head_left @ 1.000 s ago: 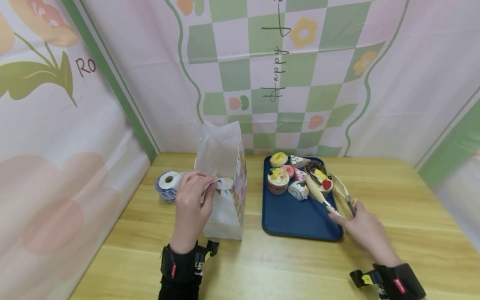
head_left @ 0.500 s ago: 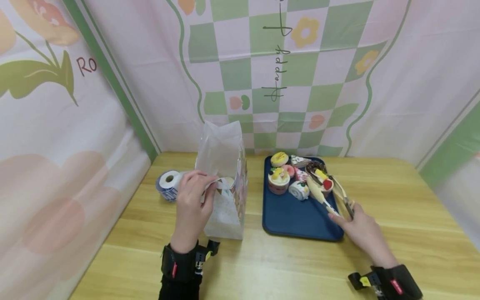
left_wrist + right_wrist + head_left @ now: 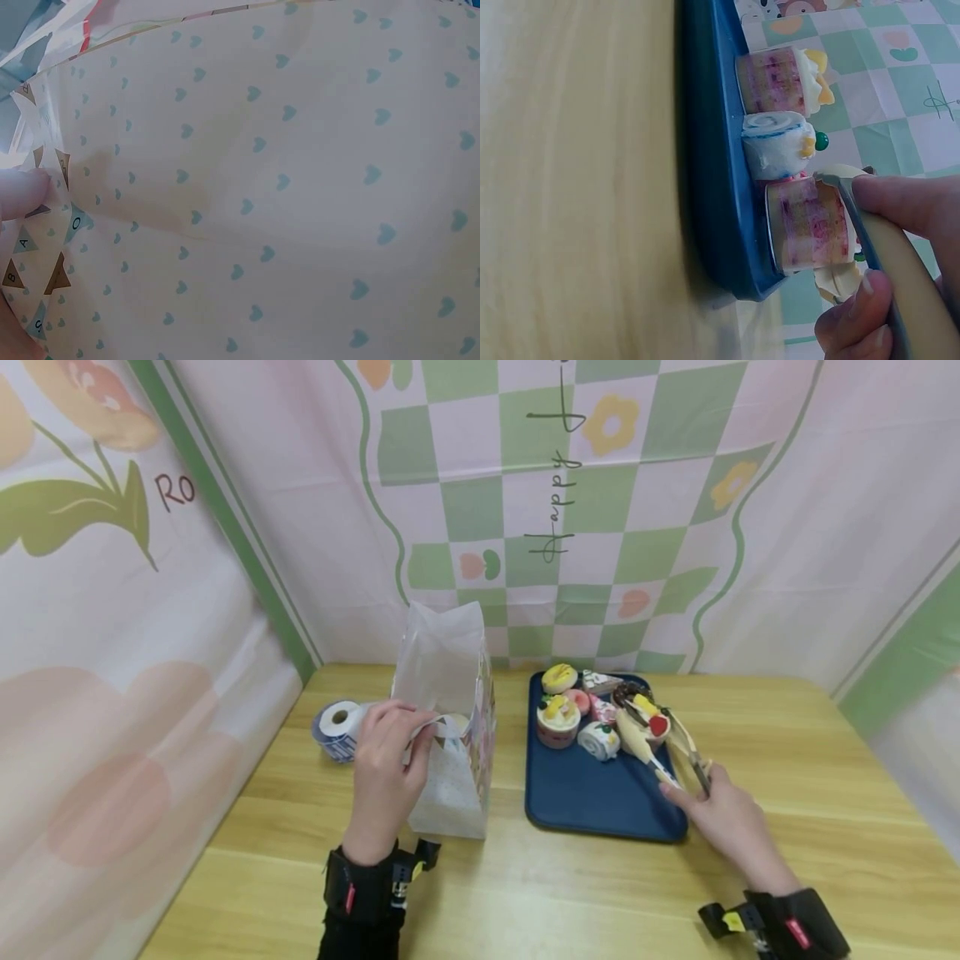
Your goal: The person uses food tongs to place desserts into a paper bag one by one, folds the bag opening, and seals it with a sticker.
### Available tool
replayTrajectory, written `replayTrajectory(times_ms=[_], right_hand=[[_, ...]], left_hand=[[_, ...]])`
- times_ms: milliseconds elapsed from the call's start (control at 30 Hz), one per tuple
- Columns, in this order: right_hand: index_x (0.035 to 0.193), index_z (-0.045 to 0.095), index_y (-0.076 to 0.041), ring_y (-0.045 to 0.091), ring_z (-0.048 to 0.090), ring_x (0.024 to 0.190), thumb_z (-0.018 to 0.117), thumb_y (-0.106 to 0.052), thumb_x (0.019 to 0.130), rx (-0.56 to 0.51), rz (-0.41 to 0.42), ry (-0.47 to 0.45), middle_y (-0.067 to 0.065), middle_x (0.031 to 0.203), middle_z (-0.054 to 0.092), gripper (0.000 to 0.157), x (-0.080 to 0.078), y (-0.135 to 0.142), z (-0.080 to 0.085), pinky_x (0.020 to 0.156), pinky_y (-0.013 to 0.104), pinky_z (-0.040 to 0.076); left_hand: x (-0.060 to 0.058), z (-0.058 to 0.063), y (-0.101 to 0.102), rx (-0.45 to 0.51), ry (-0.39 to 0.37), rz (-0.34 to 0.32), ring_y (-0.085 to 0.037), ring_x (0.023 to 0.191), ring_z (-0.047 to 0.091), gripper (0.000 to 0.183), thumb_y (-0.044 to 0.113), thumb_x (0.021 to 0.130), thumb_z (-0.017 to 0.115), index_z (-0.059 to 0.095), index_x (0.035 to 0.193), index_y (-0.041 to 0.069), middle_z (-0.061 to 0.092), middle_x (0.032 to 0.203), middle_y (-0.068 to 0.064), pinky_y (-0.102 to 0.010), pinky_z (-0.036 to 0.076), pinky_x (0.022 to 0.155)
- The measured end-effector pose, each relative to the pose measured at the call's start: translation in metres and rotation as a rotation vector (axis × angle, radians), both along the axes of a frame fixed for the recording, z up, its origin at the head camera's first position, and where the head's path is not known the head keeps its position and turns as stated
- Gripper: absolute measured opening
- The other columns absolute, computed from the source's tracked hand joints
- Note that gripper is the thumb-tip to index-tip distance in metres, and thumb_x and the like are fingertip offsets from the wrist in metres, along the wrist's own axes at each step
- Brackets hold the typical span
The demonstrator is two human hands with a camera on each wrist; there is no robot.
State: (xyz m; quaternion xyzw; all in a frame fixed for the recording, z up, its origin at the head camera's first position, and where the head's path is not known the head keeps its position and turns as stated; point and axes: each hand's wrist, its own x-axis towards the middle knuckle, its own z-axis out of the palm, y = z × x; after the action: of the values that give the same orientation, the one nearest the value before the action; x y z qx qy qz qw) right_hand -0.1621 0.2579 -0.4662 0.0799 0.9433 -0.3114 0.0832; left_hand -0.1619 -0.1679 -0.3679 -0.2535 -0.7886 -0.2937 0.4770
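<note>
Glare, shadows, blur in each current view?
Head: bright, no strong glare. Left wrist: dim over the white heart-printed paper bag, glare at picture's left edge. Right wrist: dim, pale wooden tabletop blurred, shadow along dark blue rectangular tray.

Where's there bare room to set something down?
Bare: the tray left of the right hand, in front of the cakes; the table on the tray's near side, and right of that hand. Crowded: the tray's far half, with cakes and tongs; also where roll, left hand and bag bunch.
</note>
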Motion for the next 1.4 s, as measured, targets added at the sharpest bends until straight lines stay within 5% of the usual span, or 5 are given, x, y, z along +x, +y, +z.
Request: replayTrajectory(times_ms=[867,1400], right_hand=[[0.111,0.041,0.001,0.019,0.046,0.055,0.052,-0.07,0.088,0.035,0.003,0.12,0.007,0.075,0.052,0.075,-0.001,-0.003,0.017,0.045,0.029,0.035],[0.109,0.041,0.0,0.018,0.044,0.054,0.052,-0.064,0.092,0.041,0.05,0.16,0.007,0.074,0.05,0.067,0.005,-0.012,0.039,0.045,0.029,0.033]], left_hand=[[0.002,0.0,0.0,0.006,-0.027,0.009,-0.029,0.098,0.061,0.008,0.007,0.088,0.069,0.069,0.096,0.004,0.07,0.089,-0.009,-0.041,0.046,0.095],[0.003,0.001,0.0,0.005,-0.028,0.012,-0.029,0.098,0.061,0.008,0.008,0.088,0.069,0.07,0.096,0.005,0.071,0.089,-0.009,-0.04,0.046,0.094]])
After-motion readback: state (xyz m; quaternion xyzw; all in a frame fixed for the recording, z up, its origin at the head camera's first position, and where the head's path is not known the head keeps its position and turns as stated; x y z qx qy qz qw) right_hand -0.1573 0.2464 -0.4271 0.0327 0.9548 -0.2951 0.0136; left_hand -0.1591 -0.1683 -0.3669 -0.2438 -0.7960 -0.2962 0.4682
